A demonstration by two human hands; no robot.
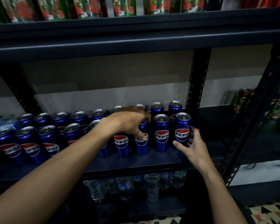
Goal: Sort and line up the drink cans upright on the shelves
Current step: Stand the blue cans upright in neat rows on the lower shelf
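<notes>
On a dark metal shelf [152, 160], the right hand [191, 143] cups the end can [182, 131], the rightmost blue Pepsi can of the front row, its grip apart, with fingers spread and the thumb touching the can's lower front. One can further left, the left hand [129, 122] reaches over from above, its grip clamped on the top of another upright can [141, 143], one finger on the logo. Behind stands a back row [157, 108] of upright Pepsi cans, and green and red cans [90, 8] fill the shelf above.
</notes>
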